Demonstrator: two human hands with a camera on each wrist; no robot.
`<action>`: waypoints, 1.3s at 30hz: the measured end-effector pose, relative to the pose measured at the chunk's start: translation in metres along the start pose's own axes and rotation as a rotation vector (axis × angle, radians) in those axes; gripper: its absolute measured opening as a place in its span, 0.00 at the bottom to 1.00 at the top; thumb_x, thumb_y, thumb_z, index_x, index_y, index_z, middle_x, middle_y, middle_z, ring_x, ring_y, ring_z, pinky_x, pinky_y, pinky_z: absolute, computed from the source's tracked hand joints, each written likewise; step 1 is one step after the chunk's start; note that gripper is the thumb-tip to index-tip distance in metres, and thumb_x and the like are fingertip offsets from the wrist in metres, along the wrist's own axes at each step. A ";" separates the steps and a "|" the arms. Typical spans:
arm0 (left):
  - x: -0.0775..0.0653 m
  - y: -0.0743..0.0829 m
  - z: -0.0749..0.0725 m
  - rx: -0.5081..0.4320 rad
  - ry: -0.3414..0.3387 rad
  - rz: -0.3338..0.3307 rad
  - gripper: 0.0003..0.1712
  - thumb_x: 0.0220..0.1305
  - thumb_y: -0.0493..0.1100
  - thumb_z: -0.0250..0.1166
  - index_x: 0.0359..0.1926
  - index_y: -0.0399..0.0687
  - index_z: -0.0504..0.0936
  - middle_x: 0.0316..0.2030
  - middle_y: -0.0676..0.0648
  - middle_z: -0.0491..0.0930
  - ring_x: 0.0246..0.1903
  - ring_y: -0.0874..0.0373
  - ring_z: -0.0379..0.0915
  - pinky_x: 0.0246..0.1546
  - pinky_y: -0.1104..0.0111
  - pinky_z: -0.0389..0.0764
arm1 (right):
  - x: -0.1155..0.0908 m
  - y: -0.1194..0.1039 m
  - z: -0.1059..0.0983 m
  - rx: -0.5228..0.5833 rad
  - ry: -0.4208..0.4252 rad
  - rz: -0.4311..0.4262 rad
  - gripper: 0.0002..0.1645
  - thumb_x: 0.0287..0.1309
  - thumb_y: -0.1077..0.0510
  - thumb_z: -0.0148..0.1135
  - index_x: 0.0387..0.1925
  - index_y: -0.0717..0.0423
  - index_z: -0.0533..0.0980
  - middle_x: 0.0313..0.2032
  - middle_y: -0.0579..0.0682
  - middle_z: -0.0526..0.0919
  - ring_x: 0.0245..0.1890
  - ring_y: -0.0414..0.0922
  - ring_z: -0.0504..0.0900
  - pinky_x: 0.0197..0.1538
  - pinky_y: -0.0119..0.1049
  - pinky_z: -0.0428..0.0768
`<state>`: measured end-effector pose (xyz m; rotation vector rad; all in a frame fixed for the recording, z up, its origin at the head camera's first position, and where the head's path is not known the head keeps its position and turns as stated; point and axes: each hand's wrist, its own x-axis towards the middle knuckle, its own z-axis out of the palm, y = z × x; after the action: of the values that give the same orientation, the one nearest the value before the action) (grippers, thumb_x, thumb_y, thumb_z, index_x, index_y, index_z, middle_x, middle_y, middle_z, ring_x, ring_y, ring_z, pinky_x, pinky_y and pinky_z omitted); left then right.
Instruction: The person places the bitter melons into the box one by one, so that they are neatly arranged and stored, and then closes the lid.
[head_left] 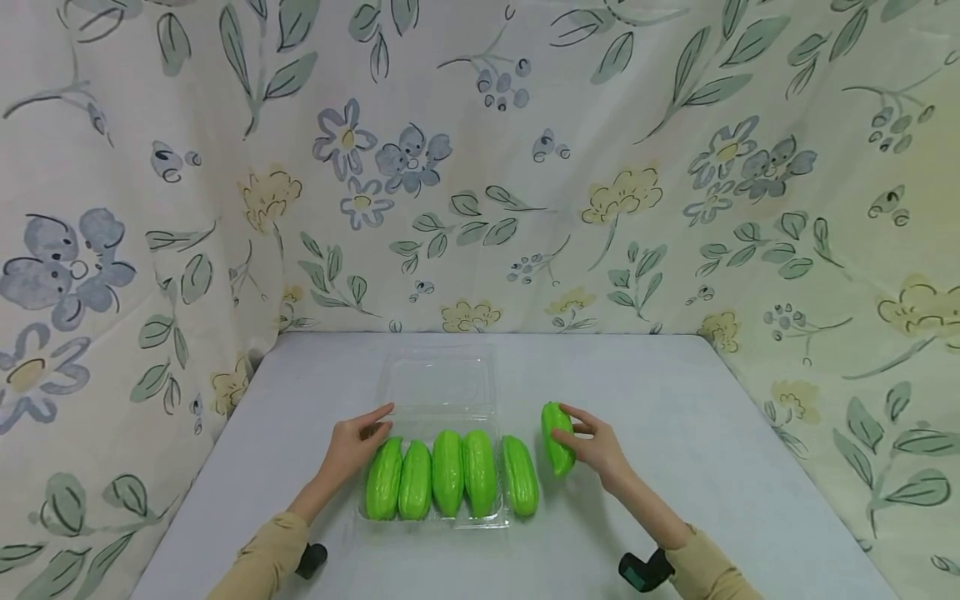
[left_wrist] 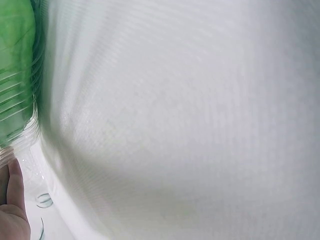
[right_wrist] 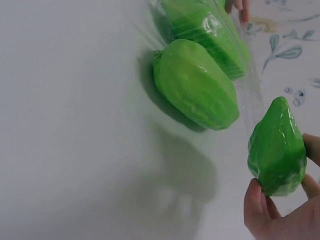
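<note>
My right hand pinches a green, ridged bitter melon between thumb and fingers. It is held upright above the table, right of the box. In the right wrist view the bitter melon shows its glossy skin and tapered tip. Another bitter melon lies on the table against the box's right side. The clear plastic box holds several bitter melons in a row, side by side. My left hand is at the box's back left corner, fingertips touching its rim, fingers extended.
The box's clear lid lies folded back behind it on the white table. A curtain with printed flowers hangs along the table's back edge and at both sides. Dark wrist devices show below both forearms.
</note>
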<state>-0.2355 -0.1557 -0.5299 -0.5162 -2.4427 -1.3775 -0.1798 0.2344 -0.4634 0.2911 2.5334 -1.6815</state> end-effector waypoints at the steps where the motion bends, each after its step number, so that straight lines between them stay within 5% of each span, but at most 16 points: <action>1: 0.000 0.000 0.000 0.000 0.001 0.000 0.19 0.61 0.36 0.65 0.54 0.39 0.80 0.42 0.37 0.84 0.35 0.53 0.84 0.25 0.75 0.74 | 0.001 0.000 0.000 0.001 0.002 -0.003 0.34 0.56 0.52 0.66 0.64 0.53 0.69 0.56 0.68 0.71 0.49 0.53 0.78 0.42 0.38 0.81; 14: -0.001 -0.003 0.002 0.006 0.012 0.013 0.19 0.60 0.36 0.65 0.54 0.38 0.80 0.41 0.37 0.85 0.34 0.63 0.83 0.24 0.76 0.74 | -0.004 -0.007 0.002 0.042 0.001 -0.004 0.34 0.58 0.52 0.65 0.64 0.55 0.68 0.57 0.69 0.69 0.52 0.56 0.76 0.44 0.40 0.81; 25: -0.001 -0.002 0.001 0.012 0.006 0.009 0.19 0.61 0.36 0.65 0.54 0.39 0.80 0.43 0.37 0.84 0.36 0.52 0.85 0.26 0.75 0.75 | -0.008 -0.010 0.011 0.085 0.037 0.021 0.33 0.57 0.52 0.66 0.64 0.52 0.69 0.55 0.66 0.71 0.49 0.53 0.77 0.44 0.39 0.81; 39: -0.001 0.001 0.000 0.029 -0.001 0.001 0.19 0.61 0.37 0.64 0.55 0.39 0.80 0.44 0.37 0.84 0.35 0.54 0.84 0.25 0.75 0.73 | -0.014 -0.024 0.027 0.142 0.037 0.003 0.33 0.56 0.53 0.67 0.63 0.51 0.70 0.54 0.64 0.72 0.45 0.48 0.79 0.42 0.37 0.81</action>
<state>-0.2345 -0.1554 -0.5294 -0.5119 -2.4592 -1.3400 -0.1720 0.1992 -0.4499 0.3390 2.4412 -1.8761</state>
